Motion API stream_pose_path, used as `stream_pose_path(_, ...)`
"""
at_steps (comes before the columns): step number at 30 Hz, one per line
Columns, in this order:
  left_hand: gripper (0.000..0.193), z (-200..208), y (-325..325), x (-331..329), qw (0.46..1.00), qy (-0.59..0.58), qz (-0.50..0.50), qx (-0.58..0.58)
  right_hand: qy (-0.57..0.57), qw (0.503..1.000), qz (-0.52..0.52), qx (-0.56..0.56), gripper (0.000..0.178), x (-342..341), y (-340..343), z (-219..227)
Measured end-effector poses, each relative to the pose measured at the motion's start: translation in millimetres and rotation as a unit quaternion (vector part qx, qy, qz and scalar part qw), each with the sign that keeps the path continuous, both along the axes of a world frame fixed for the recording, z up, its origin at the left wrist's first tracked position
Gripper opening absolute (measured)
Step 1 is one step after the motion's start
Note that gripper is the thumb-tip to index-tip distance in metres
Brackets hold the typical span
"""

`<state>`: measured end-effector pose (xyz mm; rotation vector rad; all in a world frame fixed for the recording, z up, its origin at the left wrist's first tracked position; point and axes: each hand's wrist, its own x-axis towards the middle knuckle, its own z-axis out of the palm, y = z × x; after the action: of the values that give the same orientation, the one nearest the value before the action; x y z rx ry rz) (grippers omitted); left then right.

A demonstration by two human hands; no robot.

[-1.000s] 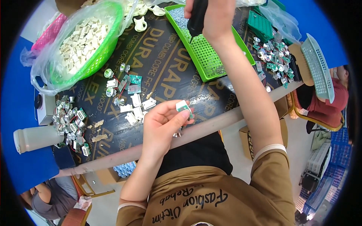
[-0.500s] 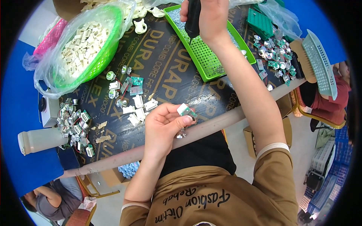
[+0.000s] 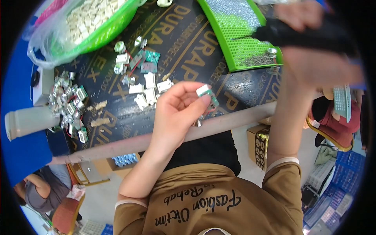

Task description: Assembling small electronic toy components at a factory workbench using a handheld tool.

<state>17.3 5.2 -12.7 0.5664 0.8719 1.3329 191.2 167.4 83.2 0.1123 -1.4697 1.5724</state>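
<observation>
Pinched between thumb and fingers of my left hand [image 3: 174,113] is a small green circuit board [image 3: 212,101] with a white plastic housing [image 3: 202,90] on it. A shiny metal reflector [image 3: 199,122] hangs just below that hand. My right hand [image 3: 309,62], smeared by motion, is wrapped round a black electric screwdriver [image 3: 297,34]. The driver lies nearly level, its thin bit pointing left over a bright green perforated tray [image 3: 224,51]. Small metal screws [image 3: 256,60] sit at the tray's near end, with a silvery mass of small pieces [image 3: 239,11] at its far end.
White housings [image 3: 150,96] and wired boards [image 3: 150,58] lie left of centre. A pile of reflector assemblies [image 3: 72,98] sits beside a cloudy jar [image 3: 29,122]. A green basket [image 3: 113,29] of white parts stands far left. The table's rounded front edge [image 3: 227,121] runs before me.
My right hand has swung right and nearer with the screwdriver, turning it from upright to nearly level. The view has shifted too. My left hand keeps its hold on the board.
</observation>
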Motion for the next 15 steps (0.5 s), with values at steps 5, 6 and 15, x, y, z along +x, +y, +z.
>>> stream_pose_path(5, 0.012, 2, 0, -7, 0.999, 0.033, -0.006, -0.012, -0.054, 0.977, -0.192, 0.078, 0.039, 6, -94, 7)
stream_pose_path(6, 0.012, 2, 0, -7, 0.999, 0.028, -0.003, -0.016, 0.010, 0.970, -0.226, 0.086, 0.038, -2, -107, -1)
stream_pose_path(15, 0.010, 0, -2, -6, 1.000, 0.012, -0.001, -0.002, 0.077, 0.950, -0.276, 0.127, 0.039, -26, -129, -17)
